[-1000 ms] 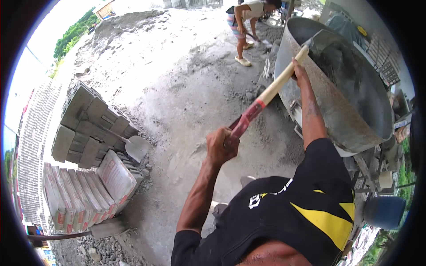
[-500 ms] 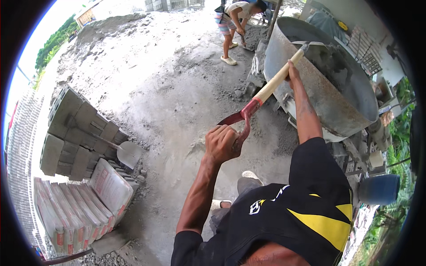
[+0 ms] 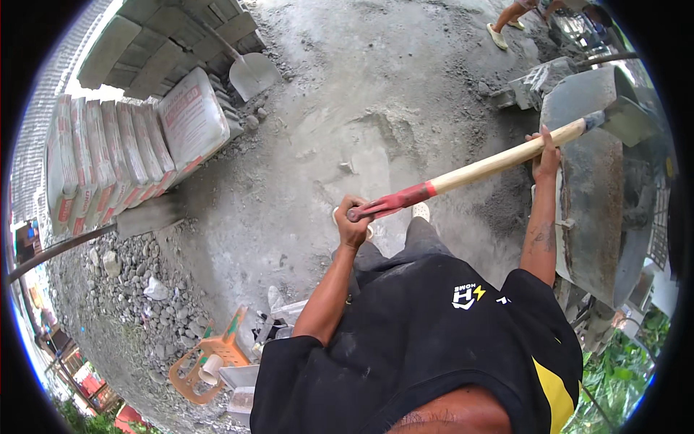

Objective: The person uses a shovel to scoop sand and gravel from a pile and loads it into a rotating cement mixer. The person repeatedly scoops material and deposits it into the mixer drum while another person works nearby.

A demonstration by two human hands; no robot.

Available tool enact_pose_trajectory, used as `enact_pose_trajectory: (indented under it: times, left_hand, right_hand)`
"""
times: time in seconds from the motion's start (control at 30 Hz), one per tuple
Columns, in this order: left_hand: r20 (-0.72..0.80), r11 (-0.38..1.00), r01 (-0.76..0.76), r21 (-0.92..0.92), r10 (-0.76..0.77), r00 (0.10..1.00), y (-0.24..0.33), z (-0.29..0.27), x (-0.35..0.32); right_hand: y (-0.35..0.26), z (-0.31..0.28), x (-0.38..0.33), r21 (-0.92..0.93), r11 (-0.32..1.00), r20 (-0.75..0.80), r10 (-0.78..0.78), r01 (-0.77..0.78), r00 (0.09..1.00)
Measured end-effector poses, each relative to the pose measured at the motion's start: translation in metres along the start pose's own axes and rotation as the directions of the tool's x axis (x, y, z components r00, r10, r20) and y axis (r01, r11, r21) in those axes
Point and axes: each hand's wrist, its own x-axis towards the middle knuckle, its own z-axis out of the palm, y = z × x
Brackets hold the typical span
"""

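Observation:
A shovel with a pale wooden shaft and a red D-shaped grip lies across in front of me, its blade at the upper right. My left hand is closed round the red grip end. Farther up, my right hand grips the shaft close to the blade's socket. The blade is over the rim of a large grey metal mixing drum, whose inside is mostly hidden from here.
Stacked cement bags stand at left, below grey hollow blocks with another shovel against them. Gravel and an orange plastic chair lie lower left. Another person's legs show at the upper right.
My view has swung left and down, so bags, gravel and chair show more. The shovel has turned flatter, its blade coming from inside the drum to above its rim. Both hands keep their hold.

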Motion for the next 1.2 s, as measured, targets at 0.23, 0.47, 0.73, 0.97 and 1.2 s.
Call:
enact_pose_trajectory:
  times: [0.23, 0.47, 0.73, 0.97, 1.2]
  left_hand:
    - [-0.348, 0.883, 0.316, -0.348, -0.435, 0.831, -0.044, -0.041, -0.095]
    - [-0.779, 0.865, 0.419, -0.276, -0.457, 0.430, -0.014, 0.111, -0.276]
    - [-0.855, 0.643, 0.585, -0.494, -0.483, -0.190, -0.007, 0.229, -0.473]
    - [-0.779, 0.514, 0.592, -0.621, -0.487, -0.394, -0.072, 0.212, -0.555]
    - [-0.733, 0.689, 0.331, -0.645, -0.681, -0.009, -0.158, 0.294, -0.361]
  right_hand:
    - [0.184, 0.077, 0.036, -0.190, 0.895, 0.186, 0.437, -0.404, 0.880]
    - [0.344, 0.031, -0.024, -0.492, 0.612, 0.300, 0.787, -0.619, 0.540]
    - [0.438, -0.174, -0.208, -0.908, 0.142, 0.034, 0.963, -0.394, 0.268]
    - [0.467, -0.232, -0.227, -0.955, 0.293, 0.250, 0.877, -0.043, 0.409]
    - [0.567, -0.150, -0.025, -0.822, 0.478, 0.227, 0.773, -0.309, 0.593]
